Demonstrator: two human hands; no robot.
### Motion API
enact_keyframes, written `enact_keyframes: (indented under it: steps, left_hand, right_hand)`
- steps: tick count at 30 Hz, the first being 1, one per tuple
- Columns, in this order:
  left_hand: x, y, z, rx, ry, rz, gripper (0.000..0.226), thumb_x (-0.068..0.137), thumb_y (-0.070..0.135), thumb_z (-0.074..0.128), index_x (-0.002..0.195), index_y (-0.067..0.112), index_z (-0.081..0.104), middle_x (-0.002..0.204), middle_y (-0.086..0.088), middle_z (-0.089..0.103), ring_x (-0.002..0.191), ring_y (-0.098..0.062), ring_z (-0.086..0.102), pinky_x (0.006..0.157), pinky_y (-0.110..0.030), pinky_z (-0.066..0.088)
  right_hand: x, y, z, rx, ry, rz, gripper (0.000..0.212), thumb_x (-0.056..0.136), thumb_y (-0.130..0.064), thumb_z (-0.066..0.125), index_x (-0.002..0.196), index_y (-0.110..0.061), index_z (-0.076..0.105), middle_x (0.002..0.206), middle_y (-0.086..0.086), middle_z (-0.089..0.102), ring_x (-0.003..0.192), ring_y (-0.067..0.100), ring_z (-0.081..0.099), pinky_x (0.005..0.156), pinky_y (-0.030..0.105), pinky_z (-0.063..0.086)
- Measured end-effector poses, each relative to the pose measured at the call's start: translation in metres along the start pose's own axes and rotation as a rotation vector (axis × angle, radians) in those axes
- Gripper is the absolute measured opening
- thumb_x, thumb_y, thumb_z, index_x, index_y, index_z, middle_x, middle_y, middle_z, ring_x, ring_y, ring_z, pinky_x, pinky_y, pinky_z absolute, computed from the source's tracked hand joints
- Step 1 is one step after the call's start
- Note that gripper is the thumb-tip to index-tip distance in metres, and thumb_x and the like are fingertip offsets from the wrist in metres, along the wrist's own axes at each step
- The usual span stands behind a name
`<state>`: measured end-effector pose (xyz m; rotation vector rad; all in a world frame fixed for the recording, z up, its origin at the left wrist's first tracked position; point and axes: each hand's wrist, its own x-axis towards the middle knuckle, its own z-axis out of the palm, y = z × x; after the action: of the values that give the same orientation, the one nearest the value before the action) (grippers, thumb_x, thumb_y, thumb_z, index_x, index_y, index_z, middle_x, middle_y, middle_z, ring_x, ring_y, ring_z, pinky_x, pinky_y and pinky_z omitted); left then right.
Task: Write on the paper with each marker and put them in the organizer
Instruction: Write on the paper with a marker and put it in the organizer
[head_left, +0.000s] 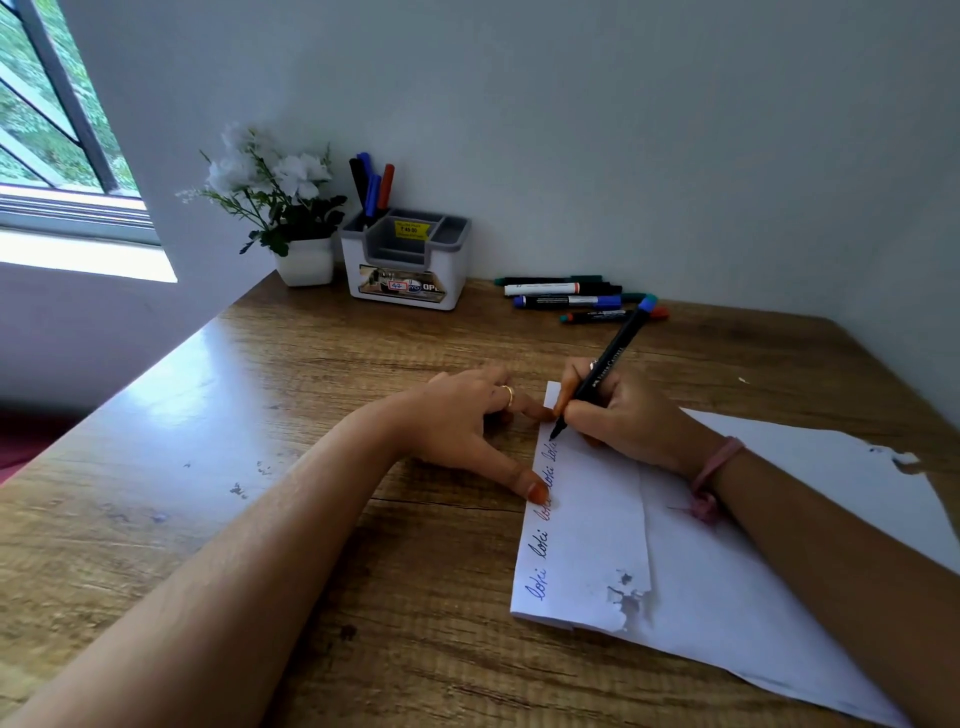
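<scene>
Right hand (618, 415) gripping black marker (605, 371), writing along paper (587, 525) edge. Left hand (467, 415) spread flat, steadying paper. Organizer (405, 260) at desk's far edge.

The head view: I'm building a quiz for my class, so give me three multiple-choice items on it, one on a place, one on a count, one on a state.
1. Where does the organizer stand?
A. by the flower pot
B. on the paper
C. on the windowsill

2. How many markers stand in the organizer?
A. none
B. three
C. six

3. What is the right hand doing?
A. resting flat
B. gripping a marker with its tip on the paper
C. reaching into the organizer

Answers:
1 A, it stands against the wall right beside the pot.
2 B, black, blue and red markers stick out of its back corner.
3 B, the fingers curl round the barrel while the left hand pins the paper's edge.
</scene>
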<state>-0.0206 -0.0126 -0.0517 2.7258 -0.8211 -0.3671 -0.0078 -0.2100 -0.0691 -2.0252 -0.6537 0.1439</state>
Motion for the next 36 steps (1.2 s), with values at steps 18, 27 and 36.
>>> enact_keyframes:
  steps: [18, 27, 36]
  left_hand:
    - [-0.005, -0.016, -0.001, -0.361, 0.185, -0.02, 0.036, 0.095, 0.022, 0.052, 0.131, 0.03, 0.052, 0.111, 0.019, 0.056, 0.097, 0.001, 0.052, 0.077, -0.007, 0.035]
    - [-0.002, -0.022, 0.002, -0.465, 0.3, -0.035, 0.02, 0.088, 0.028, 0.063, 0.106, 0.037, 0.058, 0.085, 0.016, 0.059, 0.076, -0.004, 0.053, 0.068, -0.017, 0.04]
    - [-0.001, -0.023, 0.001, -0.527, 0.29, -0.008, 0.021, 0.091, 0.024, 0.06, 0.109, 0.031, 0.059, 0.088, 0.013, 0.066, 0.077, 0.006, 0.058, 0.073, -0.011, 0.043]
  right_hand:
    - [0.002, 0.007, -0.004, 0.383, 0.141, -0.016, 0.006, 0.077, -0.013, 0.05, 0.079, -0.014, 0.056, 0.058, 0.002, 0.054, 0.053, 0.012, 0.049, 0.048, 0.021, 0.038]
    - [0.002, 0.006, -0.007, 0.441, 0.111, 0.007, 0.018, 0.078, -0.015, 0.046, 0.085, -0.014, 0.062, 0.075, 0.005, 0.069, 0.067, 0.012, 0.06, 0.059, 0.022, 0.046]
    - [0.002, 0.007, -0.007, 0.487, 0.145, 0.036, 0.009, 0.074, -0.013, 0.049, 0.083, -0.01, 0.049, 0.068, 0.007, 0.068, 0.059, 0.013, 0.058, 0.056, 0.021, 0.048]
